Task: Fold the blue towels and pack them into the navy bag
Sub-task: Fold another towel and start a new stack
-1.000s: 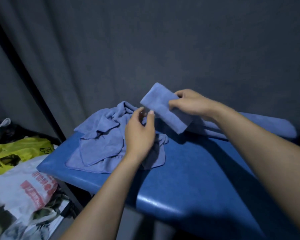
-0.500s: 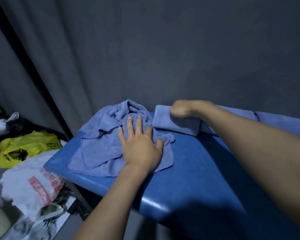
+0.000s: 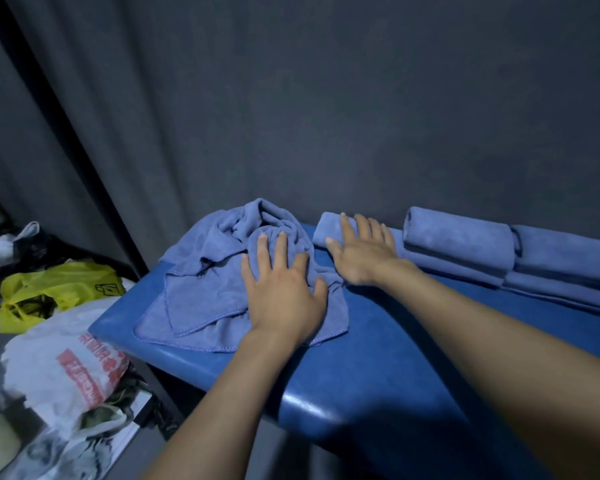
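A crumpled heap of blue towels lies at the left end of the blue padded bench. My left hand rests flat on the heap with its fingers spread. A small folded blue towel lies just right of the heap, and my right hand presses on it with straight fingers. More folded blue towels lie stacked along the back edge to the right. No navy bag is in view.
A dark grey curtain hangs right behind the bench. On the floor at the left lie a yellow plastic bag, a white plastic bag with red print and other clutter.
My right hand has laid the folded towel down beside the heap and now lies flat on it. My left hand has gone from raised to flat on the heap. The view has shifted right.
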